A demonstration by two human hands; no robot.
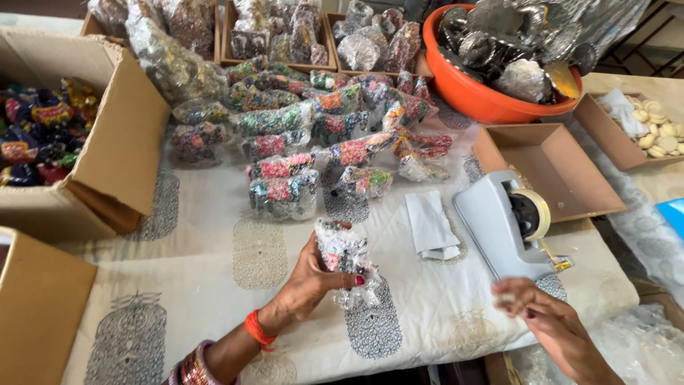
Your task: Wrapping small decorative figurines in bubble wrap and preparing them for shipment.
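My left hand grips a small colourful item wrapped in clear plastic, holding it just above the white patterned tablecloth. My right hand hovers at the lower right, below the grey tape dispenser, fingers pinched together; something small and pale may sit at the fingertips, but it is blurred. A folded white plastic bag lies between the wrapped item and the dispenser.
Several wrapped colourful items lie in a pile beyond my hands. An open cardboard box with more stands at left. An orange tub of silver pieces, an empty shallow box and a box of pale discs are at right.
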